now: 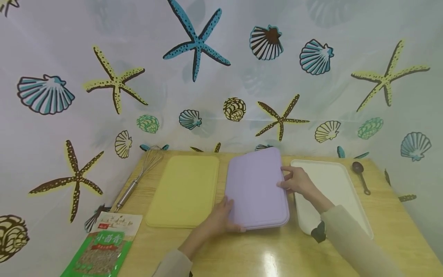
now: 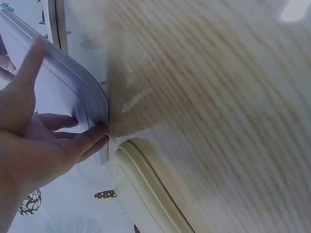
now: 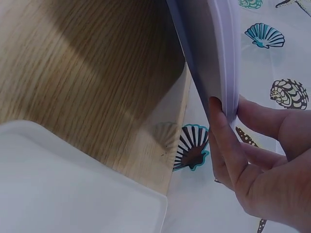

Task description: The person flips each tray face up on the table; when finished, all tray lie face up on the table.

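Observation:
A flat purple tray (image 1: 256, 188) with rounded corners is held tilted over the middle of the table. My right hand (image 1: 298, 181) pinches its right edge, thumb on one face and fingers on the other, as the right wrist view shows. At the near left corner, my left hand (image 1: 218, 220) grips the tray, with fingers along the left side and thumb at the front rim. To the left lies a yellow tray (image 1: 185, 190). A white tray (image 1: 332, 192) lies on the right, partly behind my right forearm.
A whisk (image 1: 138, 181) lies along the table's left edge, with a green-and-white packet (image 1: 104, 246) nearer to me. On the far right is a dark spoon (image 1: 361, 177). A curtain (image 1: 221, 84) printed with shells and starfish hangs behind the wooden table (image 1: 242, 254).

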Tool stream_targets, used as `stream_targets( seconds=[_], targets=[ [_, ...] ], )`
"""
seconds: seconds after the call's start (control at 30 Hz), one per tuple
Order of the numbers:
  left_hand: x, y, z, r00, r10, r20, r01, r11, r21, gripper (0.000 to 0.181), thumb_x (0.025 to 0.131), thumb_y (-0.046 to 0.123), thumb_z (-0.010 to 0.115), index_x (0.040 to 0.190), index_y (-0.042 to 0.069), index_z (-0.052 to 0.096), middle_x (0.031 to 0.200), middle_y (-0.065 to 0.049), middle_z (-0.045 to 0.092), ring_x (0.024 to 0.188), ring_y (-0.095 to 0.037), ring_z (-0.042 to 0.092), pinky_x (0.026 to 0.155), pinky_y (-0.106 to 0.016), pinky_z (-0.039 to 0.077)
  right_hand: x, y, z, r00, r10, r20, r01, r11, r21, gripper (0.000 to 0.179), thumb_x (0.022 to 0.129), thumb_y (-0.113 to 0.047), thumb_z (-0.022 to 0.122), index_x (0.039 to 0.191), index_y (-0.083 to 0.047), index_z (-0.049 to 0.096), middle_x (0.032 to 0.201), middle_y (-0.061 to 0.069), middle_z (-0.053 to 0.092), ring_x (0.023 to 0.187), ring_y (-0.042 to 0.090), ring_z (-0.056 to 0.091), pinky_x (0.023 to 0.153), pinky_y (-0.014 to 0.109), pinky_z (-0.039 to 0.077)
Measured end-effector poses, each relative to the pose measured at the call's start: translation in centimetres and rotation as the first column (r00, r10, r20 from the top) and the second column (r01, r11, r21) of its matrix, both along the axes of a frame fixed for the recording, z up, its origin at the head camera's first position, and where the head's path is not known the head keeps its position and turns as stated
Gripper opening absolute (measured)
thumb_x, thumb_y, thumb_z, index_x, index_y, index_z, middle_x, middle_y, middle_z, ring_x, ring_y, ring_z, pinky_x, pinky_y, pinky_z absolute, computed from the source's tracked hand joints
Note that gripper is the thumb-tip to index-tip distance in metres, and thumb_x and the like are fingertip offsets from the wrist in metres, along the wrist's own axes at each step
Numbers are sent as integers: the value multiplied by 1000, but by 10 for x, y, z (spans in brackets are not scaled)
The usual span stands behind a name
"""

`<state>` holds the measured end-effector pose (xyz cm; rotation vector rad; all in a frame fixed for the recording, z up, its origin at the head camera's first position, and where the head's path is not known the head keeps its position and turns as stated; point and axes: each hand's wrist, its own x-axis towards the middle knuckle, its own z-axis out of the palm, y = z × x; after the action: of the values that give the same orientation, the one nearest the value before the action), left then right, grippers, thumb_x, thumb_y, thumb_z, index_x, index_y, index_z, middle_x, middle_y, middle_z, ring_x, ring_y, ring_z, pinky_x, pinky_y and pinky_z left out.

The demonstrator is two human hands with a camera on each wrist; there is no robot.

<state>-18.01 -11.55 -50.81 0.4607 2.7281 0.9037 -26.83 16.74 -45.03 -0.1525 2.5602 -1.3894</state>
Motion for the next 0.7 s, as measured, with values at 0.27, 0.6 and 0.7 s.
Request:
stream_targets(
  seconds=[0.27, 0.6, 0.7],
  targets=[
    [0, 1, -3, 1000, -12, -10, 11, 996, -87, 105, 67, 35, 87, 144, -11, 31, 150, -36, 19, 133, -54, 28, 110, -55, 30, -1, 1, 2, 1000, 9, -13, -9, 1000, 3, 63, 87, -5, 69, 141, 8, 40, 109, 28, 60, 74, 20, 67, 70, 41, 60],
    [7, 0, 4, 999, -36, -31, 33, 996, -83, 95, 72, 32, 84, 141, -12, 35, 147, -37, 27, 129, -55, 34, 107, -56, 34, 2, 1, 16, 997, 65, -30, -68, 993, -100, 54, 91, 1, 59, 139, 14, 39, 110, 32, 57, 72, 22, 69, 64, 35, 61],
    [10, 1, 6, 997, -46, -55, 41, 995, -93, 91, 73, 29, 82, 140, -13, 36, 145, -37, 30, 127, -55, 37, 106, -56, 36, 1, 0, 20, 997, 78, -28, -81, 988, -134, 55, 90, 2, 59, 139, 15, 37, 110, 33, 57, 72, 25, 69, 63, 35, 61]
  ],
)
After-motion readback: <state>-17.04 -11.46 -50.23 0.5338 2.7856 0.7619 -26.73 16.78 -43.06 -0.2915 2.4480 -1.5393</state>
